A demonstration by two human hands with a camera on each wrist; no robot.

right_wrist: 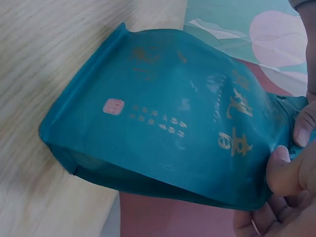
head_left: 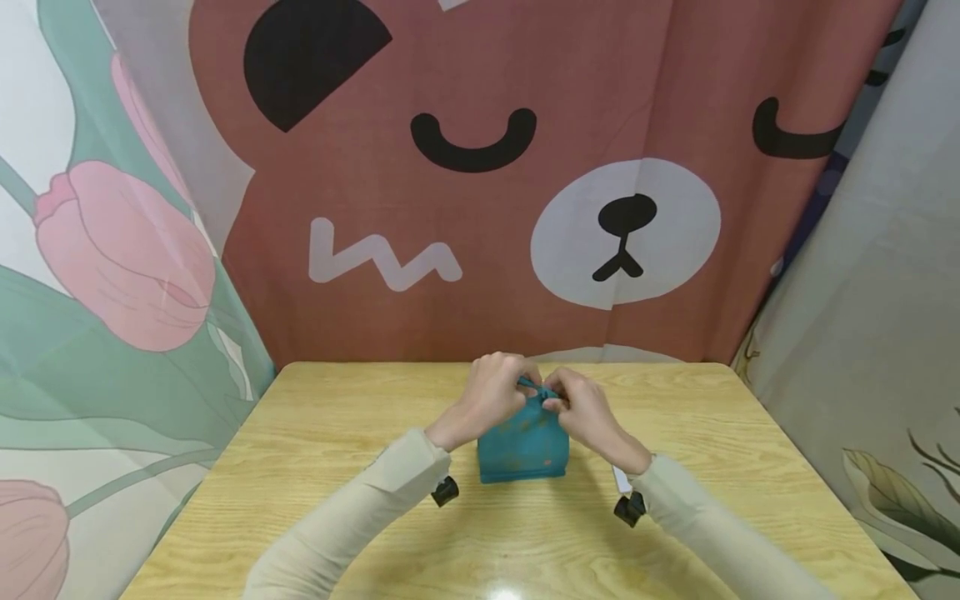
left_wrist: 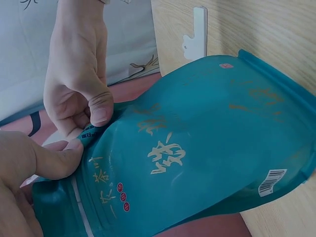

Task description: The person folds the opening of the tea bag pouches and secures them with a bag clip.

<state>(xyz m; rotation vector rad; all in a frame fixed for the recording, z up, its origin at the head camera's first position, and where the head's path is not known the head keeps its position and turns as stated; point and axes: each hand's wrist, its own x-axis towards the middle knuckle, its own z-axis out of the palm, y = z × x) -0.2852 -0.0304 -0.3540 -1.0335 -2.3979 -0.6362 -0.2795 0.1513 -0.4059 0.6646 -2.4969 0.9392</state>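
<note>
A teal tea bag (head_left: pixel 522 446) with gold characters stands upright on the table, its top gathered and twisted. My left hand (head_left: pixel 497 387) pinches the left part of that top edge, and my right hand (head_left: pixel 588 408) pinches it just to the right. In the left wrist view, the left thumb and the right thumb come close together over a folded strip of the tea bag (left_wrist: pixel 197 118). Seen from the right wrist, the broad flat base of the bag (right_wrist: pixel 118 84) points away from my fingers. Any contents are hidden inside.
A small flat white piece (left_wrist: pixel 199 34) with a bear-shaped edge lies on the wooden table (head_left: pixel 337 517), partly behind my right wrist in the head view. Beyond the table's far edge hangs a brown bear-print curtain (head_left: pixel 480 200). Patterned cloths hang on both sides.
</note>
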